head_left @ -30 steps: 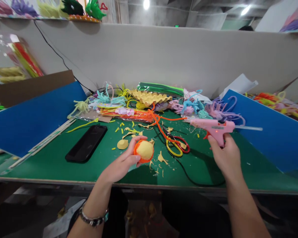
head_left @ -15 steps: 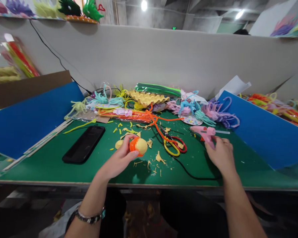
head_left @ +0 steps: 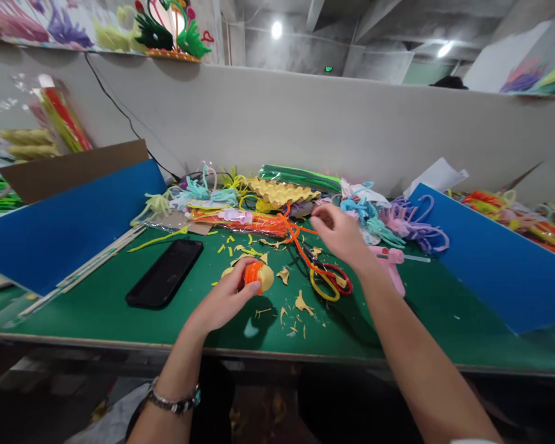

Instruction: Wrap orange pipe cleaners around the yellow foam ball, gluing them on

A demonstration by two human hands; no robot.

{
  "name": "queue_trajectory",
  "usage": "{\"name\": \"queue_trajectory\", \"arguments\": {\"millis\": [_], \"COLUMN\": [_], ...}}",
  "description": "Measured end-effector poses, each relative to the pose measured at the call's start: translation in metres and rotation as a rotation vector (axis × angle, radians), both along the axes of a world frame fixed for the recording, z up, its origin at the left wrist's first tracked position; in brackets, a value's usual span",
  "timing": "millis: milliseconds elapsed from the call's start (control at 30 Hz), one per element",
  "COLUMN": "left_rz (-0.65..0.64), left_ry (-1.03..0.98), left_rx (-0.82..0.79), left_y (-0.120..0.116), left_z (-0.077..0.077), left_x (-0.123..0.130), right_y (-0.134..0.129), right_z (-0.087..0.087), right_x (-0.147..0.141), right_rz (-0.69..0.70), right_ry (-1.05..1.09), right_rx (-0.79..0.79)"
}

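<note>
In my left hand point(head_left: 229, 293) is a pale yellow, rounded piece point(head_left: 266, 279) with an orange fuzzy pipe cleaner point(head_left: 253, 275) wound around it. My fingers and thumb close about its sides. My right hand point(head_left: 337, 229) hovers over the middle of the table, holding nothing I can see, its fingers loosely bent and apart. Beside its fingertips are loose orange pipe cleaners point(head_left: 294, 233); one strand runs behind the hand. Below it lie scissors point(head_left: 324, 285) with yellow and red handles. A pink glue gun point(head_left: 394, 271) rests to the right, partly hidden by my right forearm.
A black phone point(head_left: 165, 273) lies left of my left hand. Yellow scraps point(head_left: 302, 303) litter the green table point(head_left: 166, 327). Blue boards point(head_left: 74, 231) stand at both sides. Along the back are bagged orange pipe cleaners point(head_left: 259, 223), a yellow wavy tray point(head_left: 282, 191) and fuzzy bundles point(head_left: 409, 216).
My right hand has let go of the glue gun and moved left and away from me toward the orange pipe cleaners. My left hand still holds the wrapped yellow piece. The view has tilted up slightly.
</note>
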State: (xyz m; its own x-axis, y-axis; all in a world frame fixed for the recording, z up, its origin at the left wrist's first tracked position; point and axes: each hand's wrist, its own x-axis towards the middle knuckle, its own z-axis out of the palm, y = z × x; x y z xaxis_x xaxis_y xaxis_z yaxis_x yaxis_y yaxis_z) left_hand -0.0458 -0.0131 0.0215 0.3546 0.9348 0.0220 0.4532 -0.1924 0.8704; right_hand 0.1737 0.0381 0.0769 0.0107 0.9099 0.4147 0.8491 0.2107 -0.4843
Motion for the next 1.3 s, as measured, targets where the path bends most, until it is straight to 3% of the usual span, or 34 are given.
{"name": "queue_trajectory", "arguments": {"millis": [133, 267, 400, 633, 867, 1000, 1133, 1300], "left_rz": [-0.013, 0.004, 0.026, 0.024, 0.011, 0.033, 0.04, 0.041], "left_ry": [0.011, -0.006, -0.052, -0.199, -0.486, -0.65, -0.619, -0.467], "left_rx": [-0.005, 0.01, 0.018, 0.026, -0.086, -0.133, -0.147, -0.063], "left_y": [0.001, 0.0, -0.001, -0.001, 0.001, 0.006, 0.007, 0.005], "left_z": [0.001, 0.001, 0.0, -0.001, -0.002, -0.011, -0.013, -0.006], "left_x": [0.0, -0.004, -0.008, -0.009, -0.007, -0.009, -0.008, 0.001], "right_y": [0.046, 0.069, 0.073, 0.064, 0.031, -0.008, -0.042, -0.068], "right_z": [-0.023, -0.037, -0.029, 0.002, 0.034, 0.036, 0.029, 0.027], "right_x": [-0.029, -0.039, -0.031, -0.008, 0.015, 0.024, 0.021, 0.026], "right_rz": [-0.025, -0.094, -0.11, -0.112, -0.096, -0.01, 0.198, 0.264], "right_ry": [-0.067, -0.084, -0.058, 0.12, 0.365, 0.465, 0.709, 0.828], "right_rx": [-0.17, -0.268, -0.314, -0.253, -0.008, 0.101, 0.245, 0.302]}}
